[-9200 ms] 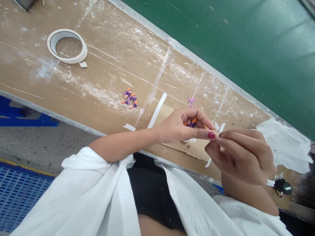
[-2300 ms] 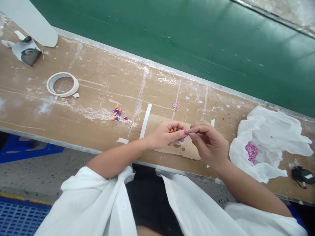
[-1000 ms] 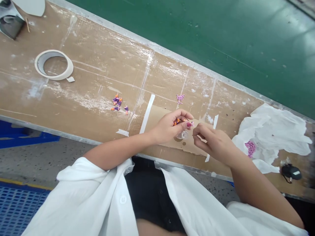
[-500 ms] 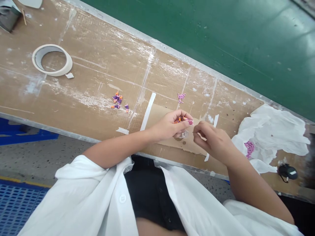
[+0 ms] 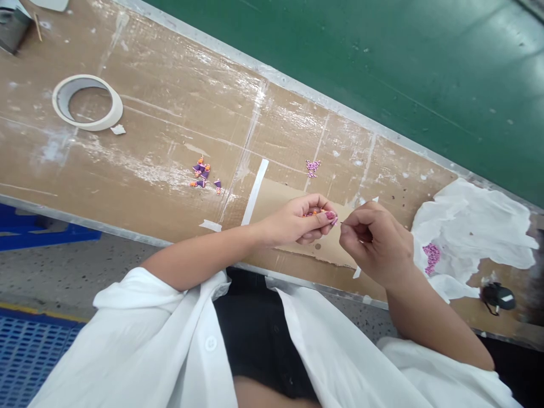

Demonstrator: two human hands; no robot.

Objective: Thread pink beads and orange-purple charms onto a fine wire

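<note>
My left hand (image 5: pixel 304 220) is closed over the cardboard sheet, with small orange and purple pieces (image 5: pixel 313 213) cupped in its curled fingers. A tiny pinkish-white piece (image 5: pixel 335 220) shows at its thumb tip. Close by on the right, my right hand (image 5: pixel 377 242) is closed in a pinch. A thin dark tip (image 5: pixel 341 222) pokes out from its fingers toward the left hand; the rest of that thing is hidden. The two hands are slightly apart. Below them lies the cardboard sheet (image 5: pixel 276 198), fixed with white tape (image 5: pixel 255 192).
Purple and orange figures (image 5: pixel 202 170) lie loose on the left. Tiny pink beads (image 5: pixel 313 168) sit beyond the hands, and more pink beads (image 5: pixel 432 258) rest on crumpled white paper (image 5: pixel 476 221). A tape roll (image 5: pixel 114 116) lies far left; a black object (image 5: pixel 497 296) is at right.
My right hand has turned, and its thin dark tip now shows. My left fingers have closed further over the pieces, and the clear ring-like thing under them is no longer visible.
</note>
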